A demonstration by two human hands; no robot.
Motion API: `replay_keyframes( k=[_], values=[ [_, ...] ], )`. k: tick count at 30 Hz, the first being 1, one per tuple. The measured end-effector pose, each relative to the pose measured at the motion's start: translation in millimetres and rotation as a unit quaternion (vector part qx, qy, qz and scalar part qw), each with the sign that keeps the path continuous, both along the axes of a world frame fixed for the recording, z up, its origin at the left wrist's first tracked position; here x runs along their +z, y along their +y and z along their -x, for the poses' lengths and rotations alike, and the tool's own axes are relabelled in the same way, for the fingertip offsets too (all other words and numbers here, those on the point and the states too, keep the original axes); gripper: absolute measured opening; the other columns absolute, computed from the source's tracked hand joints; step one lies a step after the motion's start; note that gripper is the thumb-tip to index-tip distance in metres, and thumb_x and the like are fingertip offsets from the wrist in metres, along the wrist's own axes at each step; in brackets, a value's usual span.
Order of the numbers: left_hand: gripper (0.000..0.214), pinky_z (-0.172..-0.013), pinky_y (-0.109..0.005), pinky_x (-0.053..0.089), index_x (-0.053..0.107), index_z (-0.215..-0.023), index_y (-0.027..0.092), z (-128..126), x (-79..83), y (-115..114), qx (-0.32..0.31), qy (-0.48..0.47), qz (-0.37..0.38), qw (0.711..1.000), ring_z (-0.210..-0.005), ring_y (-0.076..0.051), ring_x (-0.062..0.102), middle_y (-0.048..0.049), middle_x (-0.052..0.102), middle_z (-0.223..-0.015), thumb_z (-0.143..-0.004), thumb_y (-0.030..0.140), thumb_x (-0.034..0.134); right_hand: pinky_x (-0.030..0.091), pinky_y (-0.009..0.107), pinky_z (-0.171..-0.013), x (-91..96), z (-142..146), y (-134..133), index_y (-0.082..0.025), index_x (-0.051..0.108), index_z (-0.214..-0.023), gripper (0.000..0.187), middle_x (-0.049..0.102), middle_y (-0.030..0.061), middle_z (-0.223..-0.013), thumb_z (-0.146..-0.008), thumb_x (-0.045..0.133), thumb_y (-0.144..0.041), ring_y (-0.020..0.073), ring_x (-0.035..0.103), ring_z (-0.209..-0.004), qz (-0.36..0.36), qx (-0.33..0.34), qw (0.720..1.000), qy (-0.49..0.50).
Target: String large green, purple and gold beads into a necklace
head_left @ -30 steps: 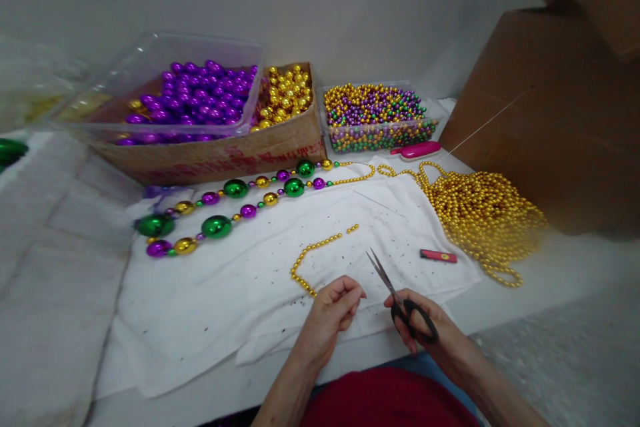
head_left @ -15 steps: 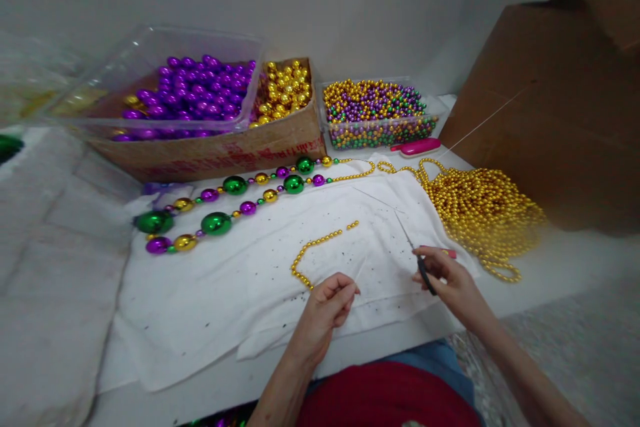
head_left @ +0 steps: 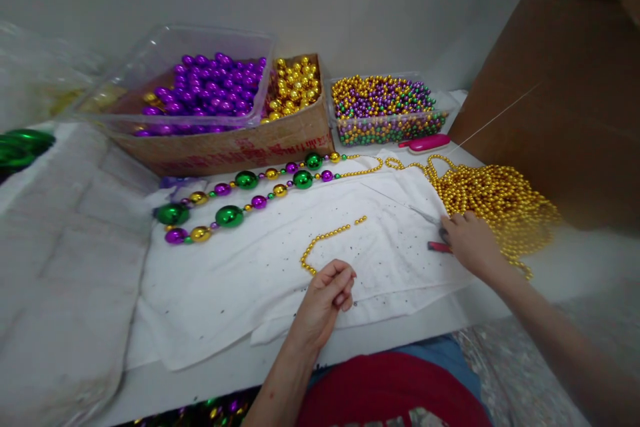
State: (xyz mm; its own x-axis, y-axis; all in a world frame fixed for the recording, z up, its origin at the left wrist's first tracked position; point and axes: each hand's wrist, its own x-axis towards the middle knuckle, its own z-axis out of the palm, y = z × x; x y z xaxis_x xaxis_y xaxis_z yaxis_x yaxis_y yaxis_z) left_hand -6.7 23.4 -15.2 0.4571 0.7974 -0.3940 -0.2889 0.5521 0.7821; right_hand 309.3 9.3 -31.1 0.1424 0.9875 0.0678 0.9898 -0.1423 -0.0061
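Note:
My left hand [head_left: 327, 290] is closed in a pinch above the white cloth [head_left: 225, 307]. A short gold bead strand [head_left: 320, 238] curves down into this hand, and its near end is hidden by the fingers. Two or three loose gold beads [head_left: 361, 220] lie just past the strand's far end. To the right, my right hand [head_left: 473, 243] is closed over the dark handles of small scissors [head_left: 425, 215], low at the cloth's right side, blades pointing left. Beside that hand lies a red-handled tool [head_left: 439, 247], partly covered. A thin thread [head_left: 383, 197] crosses the cloth near the blade tips.
A necklace of large green, purple and gold beads [head_left: 229, 216] lies across the cloth. Behind stand a cardboard box [head_left: 240, 155], a clear bin of purple beads [head_left: 100, 119] and a clear tub of mixed beads [head_left: 390, 132]. Piled gold bead strings [head_left: 490, 193] and a large carton [head_left: 530, 93] are right.
My right hand has moved right and down onto the cloth with the scissors, turning palm down. The red-handled tool is more exposed. My left hand keeps its pinch; the view has shifted slightly.

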Motion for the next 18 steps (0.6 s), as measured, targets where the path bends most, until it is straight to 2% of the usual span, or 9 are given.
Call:
replay_keyframes(
  k=[4, 7, 9, 10, 12, 13, 15, 17, 18],
  values=[
    [0.022, -0.046, -0.017, 0.035, 0.056, -0.074, 0.014, 2, 2.8, 1, 0.012, -0.008, -0.004, 1.0, -0.046, -0.004, 0.029, 0.005, 0.042, -0.058, -0.075, 0.032, 0.07, 0.037, 0.041, -0.079, 21.3, 28, -10, -0.009, 0.062, -0.111, 0.032, 0.057, 0.0197, -0.098, -0.088, 0.04, -0.009, 0.031, 0.045, -0.097, -0.026, 0.002, 1.0, -0.003],
    [0.022, -0.046, -0.017, 0.037, 0.057, -0.075, 0.014, -1, 6.3, 2, 0.014, -0.024, 0.006, 1.0, -0.046, -0.003, 0.029, 0.0052, 0.043, -0.057, -0.075, 0.032, 0.07, 0.04, 0.032, -0.083, 26.4, 74, -26, -0.017, 0.061, -0.114, 0.031, 0.06, 0.0105, -0.101, -0.089, 0.042, -0.014, 0.023, 0.049, -0.098, -0.013, 0.088, 0.993, 0.081],
    [0.022, -0.046, -0.017, 0.037, 0.057, -0.075, 0.015, -2, 9.0, 3, 0.015, -0.035, 0.012, 0.999, -0.046, -0.003, 0.029, 0.0054, 0.043, -0.057, -0.075, 0.032, 0.071, 0.042, 0.03, -0.084, 23.6, 105, -37, -0.02, 0.055, -0.123, 0.036, 0.061, 0.0075, -0.104, -0.088, 0.047, -0.017, 0.0208, 0.052, -0.098, 0.028, 0.174, 0.948, 0.265],
    [0.022, -0.046, -0.017, 0.038, 0.056, -0.074, 0.015, -2, 10.0, 4, 0.016, -0.038, 0.013, 0.999, -0.046, -0.003, 0.029, 0.0055, 0.043, -0.057, -0.075, 0.032, 0.071, 0.042, 0.03, -0.082, 21.5, 117, -43, -0.022, 0.054, -0.125, 0.038, 0.063, 0.0064, -0.102, -0.087, 0.05, -0.018, 0.0202, 0.054, -0.094, 0.051, 0.184, 0.924, 0.332],
    [0.022, -0.048, -0.018, 0.041, 0.056, -0.074, 0.015, 0, 10.5, 6, 0.021, -0.037, 0.009, 0.999, -0.046, -0.003, 0.032, 0.0054, 0.044, -0.057, -0.075, 0.032, 0.07, 0.042, 0.029, -0.073, 18.7, 130, -54, -0.022, 0.062, -0.112, 0.026, 0.065, 0.0041, -0.089, -0.088, 0.051, -0.024, 0.0189, 0.057, -0.081, 0.1, 0.167, 0.876, 0.44],
    [0.022, -0.05, -0.019, 0.044, 0.056, -0.074, 0.015, 2, 9.8, 7, 0.025, -0.033, 0.007, 0.999, -0.047, -0.004, 0.035, 0.005, 0.046, -0.058, -0.075, 0.032, 0.07, 0.041, 0.028, -0.068, 18.5, 129, -61, -0.021, 0.066, -0.099, 0.02, 0.065, 0.0031, -0.081, -0.09, 0.05, -0.028, 0.0177, 0.057, -0.075, 0.121, 0.147, 0.856, 0.481],
    [0.022, -0.058, -0.023, 0.051, 0.056, -0.075, 0.015, 6, 6.3, 9, 0.036, -0.018, -0.004, 0.999, -0.055, -0.006, 0.045, 0.0027, 0.052, -0.065, -0.075, 0.032, 0.07, 0.038, 0.025, -0.06, 20.9, 117, -76, -0.019, 0.067, -0.079, 0.031, 0.061, 0.002, -0.069, -0.092, 0.046, -0.038, 0.0156, 0.053, -0.066, 0.16, 0.109, 0.811, 0.553],
    [0.023, -0.062, -0.026, 0.054, 0.058, -0.076, 0.015, 8, 0.6, 12, 0.044, 0.003, -0.012, 0.999, -0.065, -0.01, 0.053, -0.0006, 0.058, -0.077, -0.074, 0.033, 0.071, 0.036, 0.024, -0.053, 26.8, 93, -94, -0.019, 0.068, -0.076, 0.037, 0.058, 0.0016, -0.064, -0.09, 0.047, -0.046, 0.014, 0.049, -0.059, 0.196, 0.068, 0.78, 0.591],
    [0.024, -0.061, -0.026, 0.054, 0.058, -0.077, 0.015, 9, -2.6, 12, 0.049, 0.012, -0.014, 0.999, -0.068, -0.011, 0.055, -0.002, 0.06, -0.082, -0.074, 0.034, 0.071, 0.033, 0.024, -0.048, 30.9, 77, -104, -0.02, 0.069, -0.077, 0.037, 0.056, 0.0011, -0.059, -0.089, 0.048, -0.049, 0.0131, 0.046, -0.052, 0.214, 0.043, 0.778, 0.588]
  ],
)
